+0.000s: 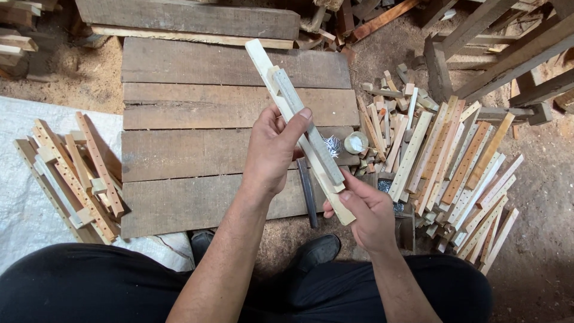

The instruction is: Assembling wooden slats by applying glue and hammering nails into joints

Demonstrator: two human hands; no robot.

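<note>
My left hand point(272, 149) and my right hand point(365, 206) together hold a long pale wooden slat point(261, 60) with a second, shorter grey-toned strip point(290, 90) laid along it. The left hand grips the middle, thumb pressed on top of the strip. The right hand clasps the near end from below. The slat slants from upper left to lower right above a platform of dark wooden planks point(191, 113). A dark metal tool point(307, 194) lies on the planks just under my hands.
A heap of drilled wooden slats point(460, 173) lies at the right, with small offcuts point(394, 90) behind it. A small round tub point(356, 142) and loose nails point(330, 145) sit by the planks. Assembled slat pieces point(75, 173) rest on white sheeting at the left. Sawdust covers the ground.
</note>
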